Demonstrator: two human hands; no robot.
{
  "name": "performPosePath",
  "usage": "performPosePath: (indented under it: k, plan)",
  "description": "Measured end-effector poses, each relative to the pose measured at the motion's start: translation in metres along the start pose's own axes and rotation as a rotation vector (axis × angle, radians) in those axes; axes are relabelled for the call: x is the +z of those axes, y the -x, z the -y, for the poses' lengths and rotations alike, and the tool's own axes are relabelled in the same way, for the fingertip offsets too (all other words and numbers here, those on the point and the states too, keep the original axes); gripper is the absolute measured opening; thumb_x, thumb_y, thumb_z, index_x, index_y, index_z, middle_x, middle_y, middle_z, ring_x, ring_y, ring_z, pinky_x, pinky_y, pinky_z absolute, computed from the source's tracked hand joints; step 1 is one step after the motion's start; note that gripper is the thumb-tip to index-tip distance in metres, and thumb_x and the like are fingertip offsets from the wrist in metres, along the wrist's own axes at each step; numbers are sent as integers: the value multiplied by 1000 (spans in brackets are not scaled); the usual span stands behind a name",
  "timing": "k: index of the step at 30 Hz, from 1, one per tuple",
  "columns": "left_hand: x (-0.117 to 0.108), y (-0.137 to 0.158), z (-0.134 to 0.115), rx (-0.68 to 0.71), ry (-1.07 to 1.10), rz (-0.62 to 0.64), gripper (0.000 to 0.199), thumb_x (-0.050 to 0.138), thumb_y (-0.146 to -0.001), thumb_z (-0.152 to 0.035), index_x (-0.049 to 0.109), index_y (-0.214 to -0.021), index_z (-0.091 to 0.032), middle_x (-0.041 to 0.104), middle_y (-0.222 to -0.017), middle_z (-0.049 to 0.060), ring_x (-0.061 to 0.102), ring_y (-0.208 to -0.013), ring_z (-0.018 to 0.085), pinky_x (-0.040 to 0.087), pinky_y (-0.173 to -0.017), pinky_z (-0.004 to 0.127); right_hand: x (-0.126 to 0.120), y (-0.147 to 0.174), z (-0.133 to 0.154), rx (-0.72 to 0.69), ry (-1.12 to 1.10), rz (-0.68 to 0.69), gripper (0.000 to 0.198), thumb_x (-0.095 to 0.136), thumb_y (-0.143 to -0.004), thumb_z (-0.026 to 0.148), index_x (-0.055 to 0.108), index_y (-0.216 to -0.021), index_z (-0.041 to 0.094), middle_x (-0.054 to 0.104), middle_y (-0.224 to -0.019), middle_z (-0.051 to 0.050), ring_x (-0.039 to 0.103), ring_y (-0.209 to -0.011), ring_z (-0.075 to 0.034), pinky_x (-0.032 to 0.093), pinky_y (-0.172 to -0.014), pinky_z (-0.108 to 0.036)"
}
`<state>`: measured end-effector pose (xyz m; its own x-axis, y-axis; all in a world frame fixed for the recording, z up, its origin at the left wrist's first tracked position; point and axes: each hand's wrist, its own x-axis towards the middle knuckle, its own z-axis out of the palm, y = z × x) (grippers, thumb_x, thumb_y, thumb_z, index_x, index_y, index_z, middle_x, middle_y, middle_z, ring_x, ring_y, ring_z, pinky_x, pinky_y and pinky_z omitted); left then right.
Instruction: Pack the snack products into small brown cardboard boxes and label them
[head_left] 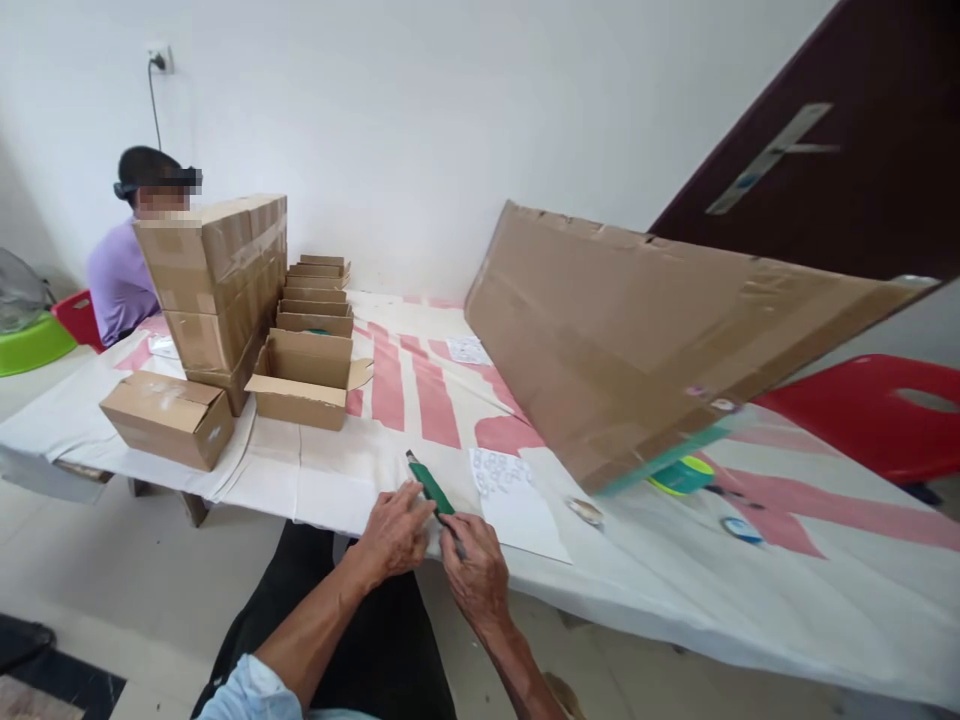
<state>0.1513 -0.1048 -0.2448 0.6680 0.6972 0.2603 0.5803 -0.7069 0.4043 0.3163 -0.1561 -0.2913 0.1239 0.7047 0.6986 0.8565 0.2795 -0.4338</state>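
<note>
A green utility knife (430,487) is held over the front edge of the table, its dark tip pointing away from me. My left hand (395,532) is closed on the knife's left side, fingers on its body. Around the knife's near end is my right hand (478,568), also closed. Whether a blade is out is too small to tell. Just right of the knife lies a white sheet of paper (525,525) with drawn patterns on its upper part.
A large cardboard sheet or box (622,340) leans at the right. Left stand stacked taped boxes (225,290), a closed box (169,415) and an open box (300,405) before more open ones. Tape rolls (742,530) lie right. A person (120,270) sits far left.
</note>
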Motion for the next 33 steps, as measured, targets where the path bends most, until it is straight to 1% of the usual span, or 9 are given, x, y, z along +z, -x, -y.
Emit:
performPosePath:
  k: [5, 13, 19, 22, 25, 26, 28, 30, 33]
  plan:
    - [-17, 30, 13, -132, 45, -90, 57, 65, -87, -16, 58, -144, -17, 51, -159, 20, 46, -151, 33, 47, -116, 50, -1, -2, 4, -60, 55, 6, 22, 50, -100, 20, 72, -103, 23, 69, -96, -10, 62, -93, -27, 52, -89, -43]
    - [-50, 72, 51, -364, 24, -227, 51, 62, -89, -12, 62, -139, -18, 56, -154, 18, 54, -144, 31, 51, -114, 51, 6, -17, 3, -115, 114, 19, 21, 52, -99, 23, 72, -104, 21, 68, -98, -12, 60, -94, -29, 50, -89, -44]
    - [-64, 96, 85, -511, 62, -441, 51, 65, -87, -14, 63, -137, -20, 60, -149, 16, 59, -139, 32, 49, -117, 55, 23, -20, -2, -171, 155, 32, 22, 52, -96, 24, 72, -104, 20, 67, -99, -13, 58, -95, -30, 49, -89, -45]
    - [-90, 91, 110, -531, 44, -516, 61, 66, -87, -14, 55, -147, -17, 57, -150, 19, 58, -139, 34, 49, -117, 52, 29, -18, -4, -193, 178, 23, 22, 52, -96, 23, 72, -103, 20, 66, -101, -12, 57, -95, -29, 49, -90, -44]
    - [-128, 68, 130, -503, -5, -620, 65, 64, -90, -15, 47, -153, -18, 43, -160, 20, 44, -150, 35, 41, -123, 53, 31, -17, -4, -176, 173, 22, 21, 52, -97, 22, 72, -102, 20, 64, -102, -12, 57, -97, -28, 49, -92, -44]
    - [-140, 58, 134, -461, -44, -648, 63, 66, -89, -14, 50, -150, -19, 41, -160, 20, 42, -150, 36, 40, -123, 53, 31, -17, -4, -163, 166, 19, 21, 52, -96, 22, 72, -102, 20, 64, -102, -12, 57, -97, -28, 49, -92, -43]
    - [-156, 40, 135, -394, -88, -648, 56, 68, -87, -13, 59, -141, -22, 47, -155, 17, 47, -144, 36, 42, -121, 54, 32, -17, -3, -139, 151, 9, 21, 53, -96, 21, 72, -102, 21, 64, -102, -11, 56, -98, -28, 48, -93, -43]
    - [-161, 29, 129, -366, -94, -624, 49, 68, -86, -11, 64, -132, -24, 54, -145, 15, 54, -135, 34, 46, -117, 52, 33, -17, -2, -130, 144, -4, 20, 53, -95, 20, 72, -102, 21, 63, -103, -11, 56, -98, -28, 48, -92, -43]
    - [-148, 24, 116, -391, -65, -611, 49, 64, -86, -9, 63, -133, -23, 54, -143, 16, 54, -133, 33, 47, -113, 49, 33, -18, -2, -141, 150, -6, 20, 53, -95, 19, 72, -102, 20, 63, -103, -12, 56, -99, -28, 49, -92, -43]
